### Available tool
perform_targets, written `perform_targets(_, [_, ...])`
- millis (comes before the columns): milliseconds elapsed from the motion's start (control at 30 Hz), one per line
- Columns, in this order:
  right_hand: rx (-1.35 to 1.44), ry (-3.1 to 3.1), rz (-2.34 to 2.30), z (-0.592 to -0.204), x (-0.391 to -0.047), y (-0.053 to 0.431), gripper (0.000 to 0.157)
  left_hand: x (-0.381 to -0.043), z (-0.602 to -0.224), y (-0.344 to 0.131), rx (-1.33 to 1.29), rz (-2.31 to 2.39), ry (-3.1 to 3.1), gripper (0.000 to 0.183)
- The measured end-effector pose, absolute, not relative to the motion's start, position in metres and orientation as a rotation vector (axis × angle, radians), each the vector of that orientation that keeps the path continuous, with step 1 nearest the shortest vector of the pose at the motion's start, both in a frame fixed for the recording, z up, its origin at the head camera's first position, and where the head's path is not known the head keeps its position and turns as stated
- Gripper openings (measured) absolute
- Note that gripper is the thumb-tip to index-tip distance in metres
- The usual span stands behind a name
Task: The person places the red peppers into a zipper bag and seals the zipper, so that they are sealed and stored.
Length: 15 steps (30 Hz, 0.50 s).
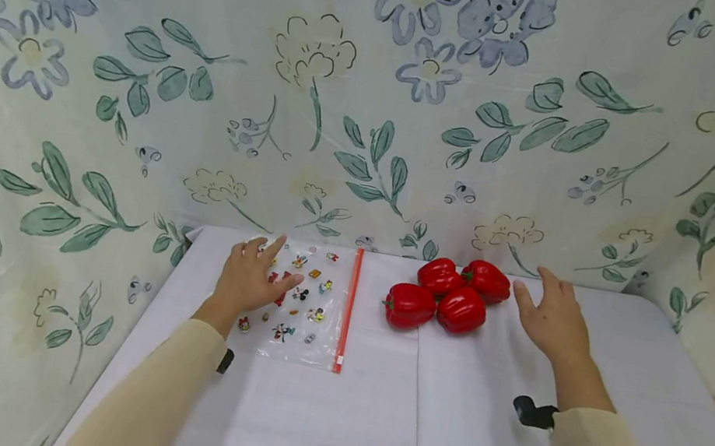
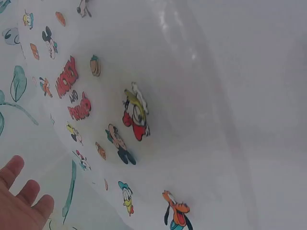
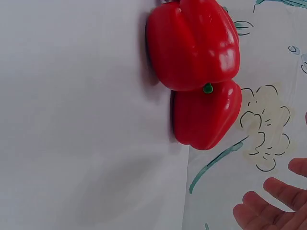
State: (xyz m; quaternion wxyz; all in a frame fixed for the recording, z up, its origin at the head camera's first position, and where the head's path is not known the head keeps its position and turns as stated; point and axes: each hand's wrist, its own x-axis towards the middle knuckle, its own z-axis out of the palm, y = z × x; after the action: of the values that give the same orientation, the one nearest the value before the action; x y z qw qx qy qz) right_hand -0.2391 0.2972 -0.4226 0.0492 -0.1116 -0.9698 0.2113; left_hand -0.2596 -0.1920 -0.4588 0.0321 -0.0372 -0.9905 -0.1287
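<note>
A clear zip bag (image 1: 323,343) printed with cartoon figures and edged by an orange-red zip strip lies flat on the left of the table. Over its left part hovers my left hand (image 1: 252,280), fingers spread, holding nothing; the left wrist view shows the bag's prints (image 2: 136,112) close up. Several red bell peppers (image 1: 462,309) sit bunched together right of the bag. My right hand (image 1: 554,319) is just right of the bunch, fingers extended and holding nothing. In the right wrist view its fingertips (image 3: 273,187) are apart from the nearest pepper (image 3: 204,115).
A white cloth covers the table (image 1: 328,439), with a seam running toward the front. Behind and at both sides hangs a curtain (image 1: 378,100) with flowers and leaves. Each wrist wears a black strap (image 1: 534,412).
</note>
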Motion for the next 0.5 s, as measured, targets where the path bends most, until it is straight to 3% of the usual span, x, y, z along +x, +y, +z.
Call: perform_targets(500, [-0.52,-2.838,1.015,-0.43,-0.227,0.284,0.077,-0.247,-0.474,-0.17,-0.018,-0.871,-2.931,0.078])
